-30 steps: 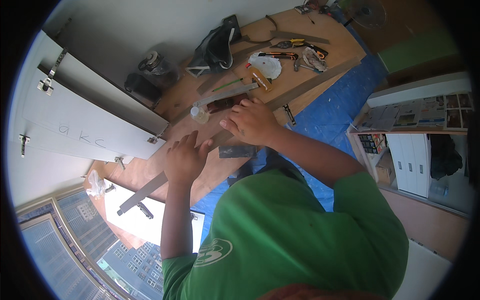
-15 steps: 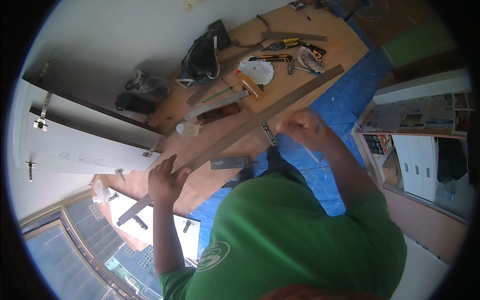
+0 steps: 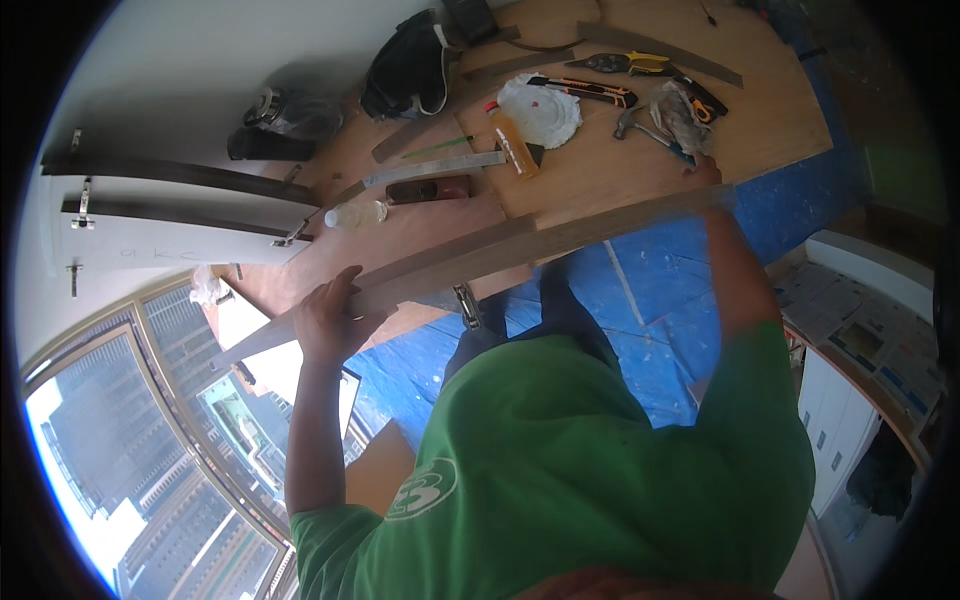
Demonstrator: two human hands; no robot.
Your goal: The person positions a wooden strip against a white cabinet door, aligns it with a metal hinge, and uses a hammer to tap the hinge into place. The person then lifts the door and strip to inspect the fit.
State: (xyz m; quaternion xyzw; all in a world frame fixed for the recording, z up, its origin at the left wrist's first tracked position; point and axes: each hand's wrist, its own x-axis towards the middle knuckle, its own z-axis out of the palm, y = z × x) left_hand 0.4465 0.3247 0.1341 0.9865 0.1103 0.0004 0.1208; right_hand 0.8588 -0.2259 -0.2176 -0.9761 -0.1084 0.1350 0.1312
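Note:
A long grey-brown strip (image 3: pixel 600 225) lies slantwise across the near edge of the plywood table. My left hand (image 3: pixel 335 318) is closed around its left part, fingers on the far side and thumb on the near side. Beyond the strip's blurred right end is my right hand (image 3: pixel 705 178), beside the handle end of a claw hammer (image 3: pixel 655 134). The strip crosses my right wrist, and most fingers are hidden, so a grip cannot be made out. A shorter darker band (image 3: pixel 450 250) runs along the strip's far side; whether it is another strip is unclear.
On the plywood table (image 3: pixel 770 110) lie a utility knife (image 3: pixel 590 92), snips (image 3: pixel 620 64), a crumpled cloth (image 3: pixel 682 118), an orange drink bottle (image 3: pixel 513 142), a metal ruler (image 3: pixel 430 168) and a clear bottle (image 3: pixel 355 214). Cabinet panels (image 3: pixel 180 235) with hinges stand left. Blue sheeting (image 3: pixel 640 300) covers the floor.
My right hand has moved away from me and to the right, from beside the table edge to near the hammer. The strip's right end has swung nearer to me; the view has shifted.

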